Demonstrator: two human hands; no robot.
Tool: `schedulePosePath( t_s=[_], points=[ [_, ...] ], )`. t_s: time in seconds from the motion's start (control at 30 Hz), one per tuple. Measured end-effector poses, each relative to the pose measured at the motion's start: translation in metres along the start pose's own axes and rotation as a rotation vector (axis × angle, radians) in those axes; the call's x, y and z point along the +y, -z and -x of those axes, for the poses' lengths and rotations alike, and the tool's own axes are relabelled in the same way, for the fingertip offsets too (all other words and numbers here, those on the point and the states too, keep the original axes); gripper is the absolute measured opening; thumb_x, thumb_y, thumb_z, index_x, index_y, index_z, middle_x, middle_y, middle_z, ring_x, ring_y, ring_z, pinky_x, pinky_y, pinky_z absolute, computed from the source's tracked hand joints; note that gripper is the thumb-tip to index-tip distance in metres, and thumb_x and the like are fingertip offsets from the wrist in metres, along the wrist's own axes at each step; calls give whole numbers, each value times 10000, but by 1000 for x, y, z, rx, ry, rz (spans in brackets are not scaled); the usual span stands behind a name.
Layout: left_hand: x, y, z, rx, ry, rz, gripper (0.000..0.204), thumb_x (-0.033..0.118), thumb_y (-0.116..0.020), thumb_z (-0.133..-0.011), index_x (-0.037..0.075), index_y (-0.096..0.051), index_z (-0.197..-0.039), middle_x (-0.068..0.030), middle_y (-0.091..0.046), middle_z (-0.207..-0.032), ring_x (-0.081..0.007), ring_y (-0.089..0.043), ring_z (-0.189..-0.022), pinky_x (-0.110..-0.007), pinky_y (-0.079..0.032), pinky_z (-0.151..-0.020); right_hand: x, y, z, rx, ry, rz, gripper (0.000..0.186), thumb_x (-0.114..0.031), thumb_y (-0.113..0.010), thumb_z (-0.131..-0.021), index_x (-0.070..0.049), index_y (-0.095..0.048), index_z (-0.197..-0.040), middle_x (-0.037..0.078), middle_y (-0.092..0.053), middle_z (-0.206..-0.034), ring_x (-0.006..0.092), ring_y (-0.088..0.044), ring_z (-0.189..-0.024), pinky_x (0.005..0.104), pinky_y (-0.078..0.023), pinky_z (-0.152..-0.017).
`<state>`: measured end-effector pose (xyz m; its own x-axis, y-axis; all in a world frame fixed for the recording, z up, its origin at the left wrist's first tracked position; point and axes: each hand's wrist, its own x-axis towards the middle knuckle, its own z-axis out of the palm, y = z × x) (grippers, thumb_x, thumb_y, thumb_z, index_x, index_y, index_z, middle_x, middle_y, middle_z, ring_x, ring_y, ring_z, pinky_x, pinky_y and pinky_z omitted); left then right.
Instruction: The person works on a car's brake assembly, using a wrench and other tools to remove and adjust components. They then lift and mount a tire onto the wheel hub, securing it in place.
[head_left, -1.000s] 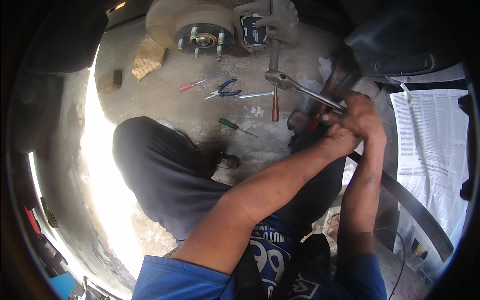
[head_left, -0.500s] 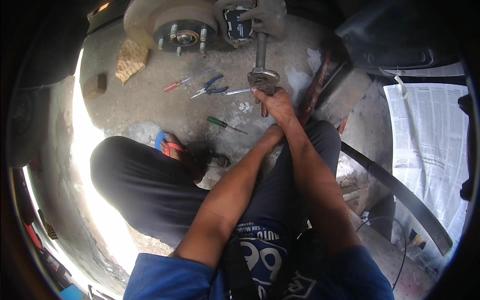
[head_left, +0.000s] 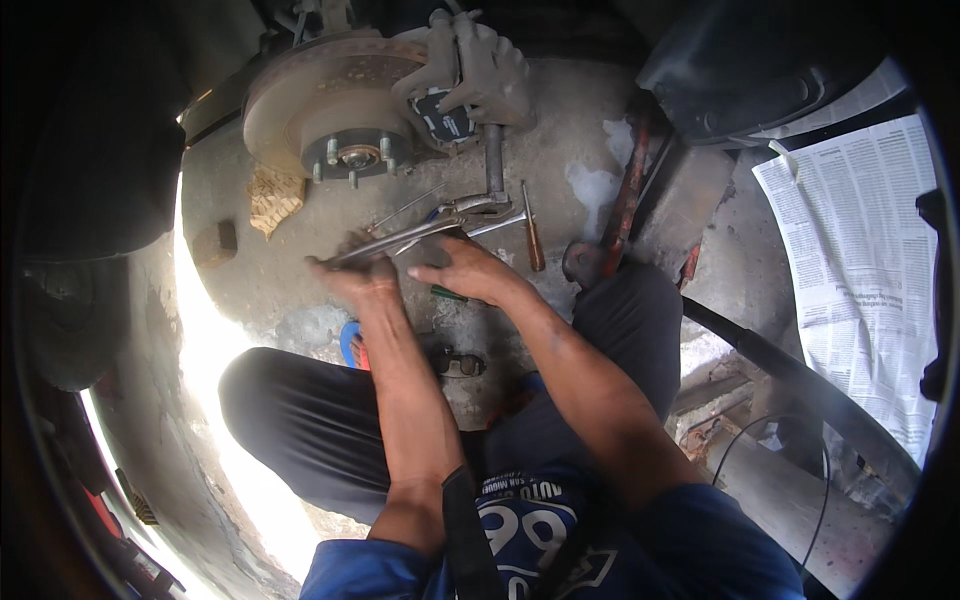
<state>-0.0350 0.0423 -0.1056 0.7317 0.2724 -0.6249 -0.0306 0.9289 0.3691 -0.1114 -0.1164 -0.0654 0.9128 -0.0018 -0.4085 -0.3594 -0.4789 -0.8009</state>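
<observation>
Ratchet wrench point(head_left: 400, 239) slants across both hands point(head_left: 362, 280) point(head_left: 466, 268), gripped by the left.

Newspaper sheets point(head_left: 855, 270) at right, brown block point(head_left: 214, 244), thin black cable point(head_left: 827, 478)

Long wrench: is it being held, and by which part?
The left hand holds the long wrench near its handle's end; whether the right hand grips it cannot be told.
</observation>
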Motion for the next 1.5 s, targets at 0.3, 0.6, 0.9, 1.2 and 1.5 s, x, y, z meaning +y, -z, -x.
schedulePosePath(
  t_s=[0.3, 0.6, 0.9, 1.2, 1.5],
  points=[
    [26, -143, 159, -558, -775, -436, 232, 316, -673, -995, 98, -611, -947, -35, -597, -767, -152, -577, -685, -326, -475, -677, -95, 203, 129, 495, 537, -54, 464, -301, -727, -939, 13, -650, -1272, 157, -708, -1176, 262, -687, -1059, 359, -528, -927],
    [-101, -191, 257, -1378, -784, -1266, 404, 53, -660, -856, 2, -525, -1233, -209, -638, -1040, -411, -654, -979, -452, -531, -818, -113, 230, 118, 961, 812, 104, 218, -194, -625, -1040, -26, -705, -1153, 57, -711, -1080, 132, -630, -1006, 273, -489, -903],
    [-107, -80, 174, -753, -1084, -1205, 514, 104, -691, -884, -45, -502, -1338, -262, -488, -1319, -409, -450, -1314, -514, -359, -1110, 3, 238, 102, 1318, 125, 252, 250, -210, -546, -1056, -25, -675, -1167, 145, -665, -1138, 294, -626, -1017, 395, -489, -911],
    [-94, -53, 129, -586, 299, -655, 624, 423, -697, -936, -123, -592, -1220, -185, -694, -1038, -246, -663, -990, -373, -506, -916, -70, 203, 163, 643, -323, 1162, 347, -34, -650, -800, -71, -659, -1145, 94, -645, -1260, 390, -578, -1107, 584, -379, -978],
    [-96, -50, 118, -635, 143, -635, 436, 372, -728, -897, -51, -686, -989, -70, -644, -816, -137, -582, -734, -293, -475, -713, -50, 202, 135, 450, 303, 1520, 373, -404, -795, -836, -90, -756, -1034, 127, -757, -1009, 332, -694, -1034, 604, -349, -1082]
  ],
)
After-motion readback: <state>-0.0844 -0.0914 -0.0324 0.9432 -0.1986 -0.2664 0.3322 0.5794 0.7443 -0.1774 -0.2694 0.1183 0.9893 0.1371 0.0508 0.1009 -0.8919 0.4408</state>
